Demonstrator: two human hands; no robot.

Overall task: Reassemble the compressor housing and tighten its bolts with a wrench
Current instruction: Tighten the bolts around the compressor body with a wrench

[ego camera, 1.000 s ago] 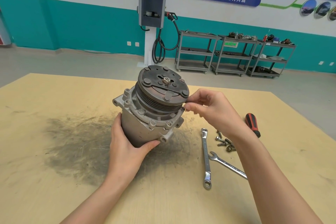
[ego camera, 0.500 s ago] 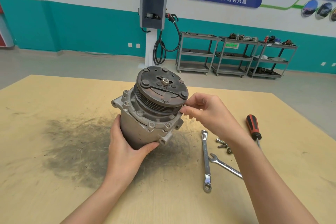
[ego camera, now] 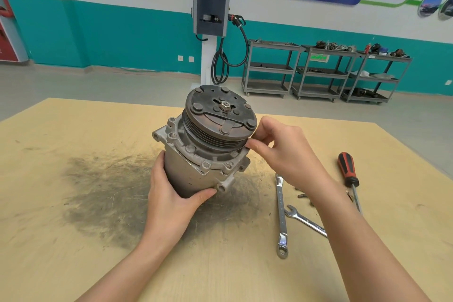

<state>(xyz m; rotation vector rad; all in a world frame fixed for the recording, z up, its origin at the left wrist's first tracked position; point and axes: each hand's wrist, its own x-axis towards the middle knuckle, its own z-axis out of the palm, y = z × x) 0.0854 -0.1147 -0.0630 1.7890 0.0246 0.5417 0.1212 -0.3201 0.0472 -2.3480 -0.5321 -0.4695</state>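
Head view. A grey cast-metal compressor housing [ego camera: 193,174] with a dark, rust-stained round pulley plate [ego camera: 221,113] on its upper end stands tilted on a pale wooden tabletop [ego camera: 73,252], near the middle of the board and over a broad sooty smudge [ego camera: 107,193]. The far edge of the tabletop runs just behind the compressor; its right edge slants away past the tools. Bare board lies to the left of the compressor and in front of it, toward the viewer

The left hand [ego camera: 171,201] grasps the lower barrel of the housing, palm against the near side and thumb curled along the bottom rim by a small cast lug. The right hand [ego camera: 284,149] is at the right side of the flange, just below the pulley grooves; its thumb and forefinger are drawn together in a pinch at the flange edge, the other fingers curled. What the fingertips pinch is too small to tell

To the right of the compressor, a long chrome ring spanner [ego camera: 281,216] lies lengthwise on the board; a shorter chrome open-ended spanner [ego camera: 305,220] lies just beside it, slanting off under the right forearm. A few small loose bolts [ego camera: 302,195] rest between the spanners and a red-and-black-handled screwdriver [ego camera: 348,174], partly hidden by the right wrist

Beyond the table: grey floor, a teal-and-white wall, three grey metal shelf trolleys [ego camera: 318,71]
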